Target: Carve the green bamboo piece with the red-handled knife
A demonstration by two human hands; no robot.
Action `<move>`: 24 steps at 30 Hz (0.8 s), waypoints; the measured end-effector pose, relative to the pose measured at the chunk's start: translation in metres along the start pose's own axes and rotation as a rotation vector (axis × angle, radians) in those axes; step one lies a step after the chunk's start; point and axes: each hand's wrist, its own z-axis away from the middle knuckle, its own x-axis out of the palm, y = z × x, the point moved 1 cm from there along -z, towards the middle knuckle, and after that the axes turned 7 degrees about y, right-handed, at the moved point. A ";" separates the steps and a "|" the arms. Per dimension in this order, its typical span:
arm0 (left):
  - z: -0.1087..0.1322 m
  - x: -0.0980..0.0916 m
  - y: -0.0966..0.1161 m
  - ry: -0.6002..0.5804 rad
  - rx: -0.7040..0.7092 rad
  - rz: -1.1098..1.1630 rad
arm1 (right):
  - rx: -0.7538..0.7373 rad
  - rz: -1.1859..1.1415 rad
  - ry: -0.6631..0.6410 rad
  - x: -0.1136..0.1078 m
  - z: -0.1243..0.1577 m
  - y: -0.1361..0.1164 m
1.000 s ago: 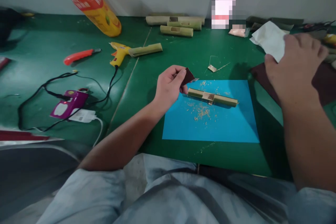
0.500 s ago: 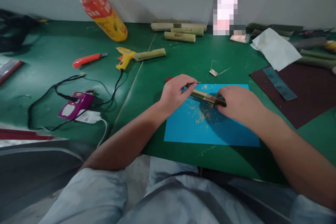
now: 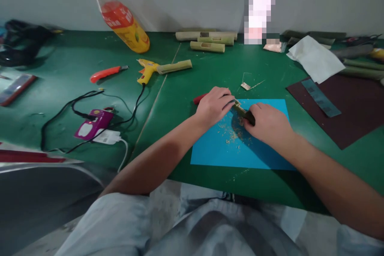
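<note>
A short bamboo tube [image 3: 240, 109] with a cut-out in its upper side slants over the blue sheet [image 3: 207, 154]. My right hand [image 3: 268, 122] is closed around its dark near end. At the tube's far end, my left hand [image 3: 214, 106] is closed on a red-handled tool [image 3: 199, 99]. The handle sticks out to the left of the hand; its working end is hidden by the fingers and the bamboo. Pale bamboo shavings [image 3: 234, 136] lie scattered on the blue sheet below both hands.
A yellow glue gun [image 3: 147, 70], an orange utility knife [image 3: 105, 74] and a purple power block [image 3: 94, 124] with cables lie left. Behind stand a drink bottle [image 3: 126, 28] and cut bamboo tubes [image 3: 207, 47]. At right, a ruler [image 3: 321, 98] rests on a dark sheet [image 3: 339, 132].
The bamboo has turned to a steeper slant, its far end pointing more away from me. My left hand has shifted right, nearer my right hand, and more red handle shows. The view has shifted slightly.
</note>
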 end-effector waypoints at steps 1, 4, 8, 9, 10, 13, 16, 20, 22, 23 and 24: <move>0.000 0.001 0.001 0.003 0.020 0.019 | 0.010 -0.006 -0.007 0.001 0.000 -0.001; 0.000 0.002 0.003 0.000 0.078 0.058 | 0.040 -0.009 -0.032 0.005 -0.002 -0.002; 0.000 -0.001 0.002 0.036 0.098 0.029 | 0.052 -0.012 -0.026 0.008 -0.003 -0.002; 0.000 -0.001 0.001 0.038 0.092 0.012 | 0.053 -0.012 -0.023 0.008 -0.003 -0.003; 0.000 -0.001 0.002 0.031 0.092 0.000 | 0.052 -0.012 -0.023 0.009 -0.003 -0.003; 0.000 0.001 0.004 0.008 0.151 0.009 | 0.047 -0.010 -0.025 0.009 -0.003 -0.003; 0.000 0.002 0.005 0.039 0.137 -0.027 | 0.051 -0.011 -0.024 0.009 -0.003 -0.002; 0.001 0.002 0.001 0.007 0.135 -0.006 | 0.045 -0.015 -0.025 0.009 -0.002 -0.002; 0.001 0.001 -0.002 0.026 0.112 -0.011 | 0.044 -0.019 -0.024 0.010 -0.002 -0.002; 0.001 0.001 -0.002 0.031 0.100 -0.020 | 0.041 -0.019 -0.022 0.010 -0.002 -0.002; 0.001 0.001 -0.002 0.026 0.098 -0.023 | 0.040 -0.017 -0.020 0.011 -0.002 -0.002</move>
